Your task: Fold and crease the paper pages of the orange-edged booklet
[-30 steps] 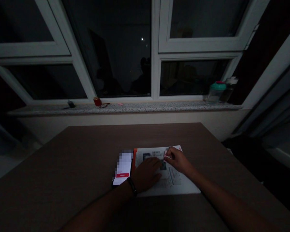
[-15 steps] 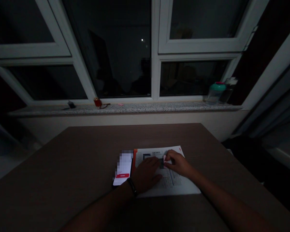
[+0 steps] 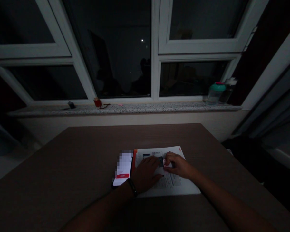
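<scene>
A printed white sheet or booklet with an orange left edge lies on the brown table. My left hand, with a dark band at the wrist, lies flat on its left half, fingers stretched out. My right hand is over the right half, thumb and fingers pinched on a small pale pink item. Between the hands a dark printed patch shows on the page. A phone with a lit screen lies just left of the booklet.
Behind the table runs a speckled window sill. On it stand a small red jar, a dark little item, a bottle with a teal lid and a clear bottle. A curtain hangs at the right.
My right hand has shifted very slightly down, its fingers still pinched on the pale pink item. My left hand stays nearly in place, its thumb a little farther right.
</scene>
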`<state>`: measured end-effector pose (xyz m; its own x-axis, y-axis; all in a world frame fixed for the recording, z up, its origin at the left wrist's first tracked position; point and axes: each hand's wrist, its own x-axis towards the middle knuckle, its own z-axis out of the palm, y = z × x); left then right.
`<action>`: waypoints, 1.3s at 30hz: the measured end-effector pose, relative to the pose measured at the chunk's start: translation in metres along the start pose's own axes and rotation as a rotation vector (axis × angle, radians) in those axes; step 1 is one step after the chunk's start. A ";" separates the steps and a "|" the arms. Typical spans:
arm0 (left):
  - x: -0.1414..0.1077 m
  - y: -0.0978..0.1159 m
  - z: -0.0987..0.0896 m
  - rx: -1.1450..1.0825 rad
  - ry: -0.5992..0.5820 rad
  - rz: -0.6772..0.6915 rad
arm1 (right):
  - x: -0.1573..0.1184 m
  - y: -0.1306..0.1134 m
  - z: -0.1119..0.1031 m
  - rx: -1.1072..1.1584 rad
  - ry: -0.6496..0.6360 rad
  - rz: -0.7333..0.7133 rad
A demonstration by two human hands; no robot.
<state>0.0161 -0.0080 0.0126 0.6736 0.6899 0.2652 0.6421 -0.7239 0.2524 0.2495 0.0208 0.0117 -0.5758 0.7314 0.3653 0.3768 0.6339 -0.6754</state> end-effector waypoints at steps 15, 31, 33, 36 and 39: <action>0.001 0.002 -0.001 0.065 0.001 -0.078 | 0.000 0.019 0.008 -0.153 0.263 0.129; -0.002 -0.004 0.002 0.012 -0.015 -0.025 | 0.003 0.008 0.006 -0.172 0.276 0.112; -0.001 -0.003 0.002 0.007 -0.030 -0.026 | 0.003 0.007 0.007 -0.164 0.276 0.098; 0.000 -0.001 0.001 -0.016 -0.061 -0.042 | 0.005 0.007 0.011 -0.128 0.256 0.075; 0.001 -0.001 0.000 -0.060 -0.064 -0.046 | 0.006 0.008 0.013 -0.106 0.230 0.066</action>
<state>0.0160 -0.0068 0.0128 0.6668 0.7200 0.1926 0.6513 -0.6885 0.3191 0.2395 0.0264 -0.0002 -0.3719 0.8022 0.4671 0.4888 0.5970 -0.6360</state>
